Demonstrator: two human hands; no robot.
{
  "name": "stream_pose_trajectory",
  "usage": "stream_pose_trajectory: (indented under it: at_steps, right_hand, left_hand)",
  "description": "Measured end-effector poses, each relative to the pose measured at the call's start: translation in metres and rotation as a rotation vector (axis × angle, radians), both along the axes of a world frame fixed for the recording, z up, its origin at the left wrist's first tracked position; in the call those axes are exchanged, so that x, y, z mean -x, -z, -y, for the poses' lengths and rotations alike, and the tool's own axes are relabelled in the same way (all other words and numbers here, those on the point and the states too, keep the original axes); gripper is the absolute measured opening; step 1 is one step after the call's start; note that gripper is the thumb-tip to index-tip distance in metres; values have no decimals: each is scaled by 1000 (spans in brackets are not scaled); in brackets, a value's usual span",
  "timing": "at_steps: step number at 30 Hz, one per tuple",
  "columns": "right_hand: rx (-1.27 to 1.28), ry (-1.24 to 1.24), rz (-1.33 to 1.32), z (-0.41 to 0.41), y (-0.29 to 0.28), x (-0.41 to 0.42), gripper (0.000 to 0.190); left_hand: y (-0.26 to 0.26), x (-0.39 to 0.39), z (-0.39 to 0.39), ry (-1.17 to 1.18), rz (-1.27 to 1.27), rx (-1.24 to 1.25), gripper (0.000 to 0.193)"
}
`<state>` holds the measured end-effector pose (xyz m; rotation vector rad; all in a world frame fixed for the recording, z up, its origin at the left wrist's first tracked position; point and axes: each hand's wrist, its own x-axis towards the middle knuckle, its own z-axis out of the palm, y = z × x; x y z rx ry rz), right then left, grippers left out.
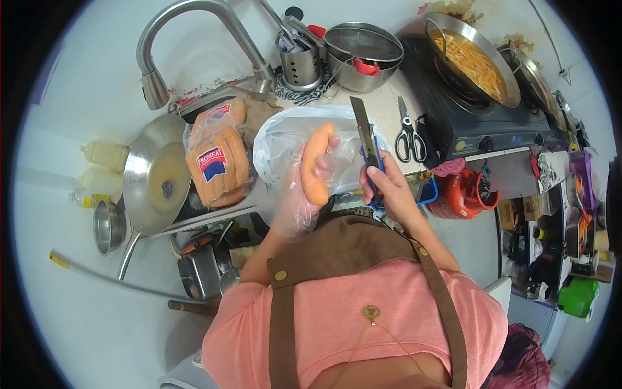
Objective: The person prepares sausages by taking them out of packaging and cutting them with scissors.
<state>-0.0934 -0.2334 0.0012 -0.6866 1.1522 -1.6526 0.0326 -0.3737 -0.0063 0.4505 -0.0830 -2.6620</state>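
Observation:
A clear plastic glove covers my left hand (297,194), which holds a thick orange sausage (317,163) upright along the palm. Bare, my right hand (388,187) grips a box cutter (370,158) with blue edging, its long blade pointing up and away from me. Beneath both hands lies a white plastic bag (277,131), spread wide on the counter. Left of the bag, clear packs of sausages (233,153) with printed labels are stacked by the sink. Black-handled scissors (411,138) lie on the counter to the right of the cutter.
A frying pan (141,194) with cloudy liquid sits at the left, under the faucet (194,7). On the gas stove (461,131), a wok (510,97) holds fries in oil. A steel pot (359,80) and utensil holder (299,70) stand behind. A red gas cylinder (452,197) is at right.

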Motion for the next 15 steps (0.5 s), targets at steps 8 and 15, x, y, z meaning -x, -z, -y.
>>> stream_pose_trajectory:
  at_steps: [8,15]
  right_hand:
    - [-255,118,-786,5,2,-13,34]
    - [-201,146,-975,6,0,-12,34]
  left_hand:
    - [-1,7,-10,-35,287,337,40]
    - [3,2,-12,-136,314,309,41]
